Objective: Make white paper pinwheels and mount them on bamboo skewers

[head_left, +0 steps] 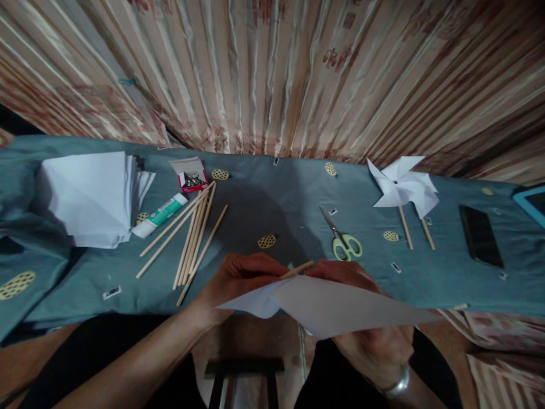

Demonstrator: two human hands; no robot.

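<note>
Curtain point(255, 79), table point(289, 210), and one folded white paper point(344, 307) held at the near edge.
From my end I see pleated cloth behind, pineapple-print cloth on top, and one paper stack point(91, 199) at left. The left hand's point(238, 278) fingers are clamped on the paper and a wooden stick point(300, 268); the right hand's point(381, 349) fingers pinch the paper near the stick's tip. I count two pinwheels point(398, 184) overlapping at right, one phone point(481, 236), about seven loose sticks point(189, 244), one pair of scissors point(337, 232), one tube point(164, 213), and one open box point(204, 185) with small metal pins point(192, 181) inside.
</note>
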